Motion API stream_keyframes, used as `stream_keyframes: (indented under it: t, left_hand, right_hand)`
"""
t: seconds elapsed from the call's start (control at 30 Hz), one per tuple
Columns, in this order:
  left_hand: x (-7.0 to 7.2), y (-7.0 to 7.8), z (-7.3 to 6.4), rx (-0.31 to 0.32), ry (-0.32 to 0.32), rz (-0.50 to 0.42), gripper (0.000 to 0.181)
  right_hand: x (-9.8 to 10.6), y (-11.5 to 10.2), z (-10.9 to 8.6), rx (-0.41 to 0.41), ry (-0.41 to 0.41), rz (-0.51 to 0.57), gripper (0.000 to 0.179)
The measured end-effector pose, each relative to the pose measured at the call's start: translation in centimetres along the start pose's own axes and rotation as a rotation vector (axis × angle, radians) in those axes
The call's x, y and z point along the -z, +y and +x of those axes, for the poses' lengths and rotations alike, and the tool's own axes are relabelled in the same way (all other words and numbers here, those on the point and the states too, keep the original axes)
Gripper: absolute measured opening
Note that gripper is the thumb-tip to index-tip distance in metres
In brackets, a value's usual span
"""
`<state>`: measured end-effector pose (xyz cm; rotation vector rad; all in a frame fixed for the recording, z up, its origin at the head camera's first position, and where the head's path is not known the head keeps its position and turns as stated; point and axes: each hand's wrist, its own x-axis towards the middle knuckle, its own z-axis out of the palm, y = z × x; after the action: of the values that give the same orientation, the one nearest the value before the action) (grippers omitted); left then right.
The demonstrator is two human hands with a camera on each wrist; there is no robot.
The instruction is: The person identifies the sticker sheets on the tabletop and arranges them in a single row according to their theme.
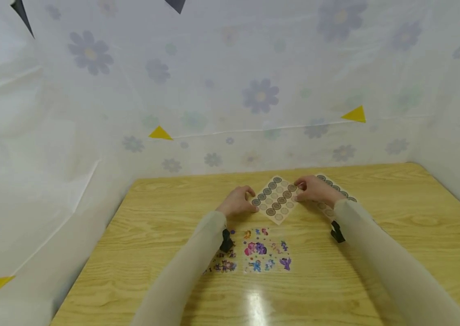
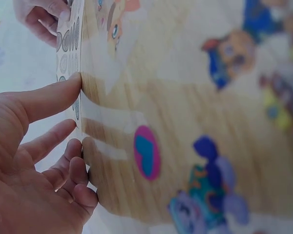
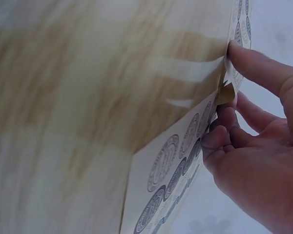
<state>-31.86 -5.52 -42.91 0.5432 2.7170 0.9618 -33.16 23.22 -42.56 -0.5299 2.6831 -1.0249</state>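
Observation:
A pale sheet of round, coin-like patterned stickers lies slantwise on the table between the hands. My left hand is at its left corner, thumb and forefinger spread and touching the edge; in the left wrist view the left hand has its other fingers loosely bent. My right hand pinches the sheet's right corner, and the right wrist view shows the right hand with a small bent flap between thumb and fingers. A second sheet of round stickers lies partly under the right hand and wrist.
Nearer on the wooden table lie a clear sheet of colourful pony stickers and another cartoon sticker sheet, partly covered by the left forearm. White flowered cloth hangs behind and at the sides.

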Motion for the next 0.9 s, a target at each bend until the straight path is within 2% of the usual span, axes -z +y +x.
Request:
stream_keyframes:
  t: [0.37,0.53,0.7,0.9]
  left_hand:
    - [-0.16,0.03,-0.04,-0.009,0.013,-0.019,0.046]
    - [-0.23,0.01,0.00,0.007,0.018,-0.018,0.046]
    - [-0.34,0.15,-0.04,0.018,0.021,-0.008,0.045]
    - [-0.17,0.23,-0.27,0.017,0.024,-0.006,0.045]
  right_hand:
    - [0.16,0.81,-0.08,0.039,-0.016,0.085,0.048]
    - [0.08,0.71,-0.03,0.047,-0.020,0.098,0.048]
    - [0.08,0.64,-0.23,0.024,0.028,0.124,0.055]
    - [0.11,0.44,-0.55,0.000,0.080,0.047,0.058]
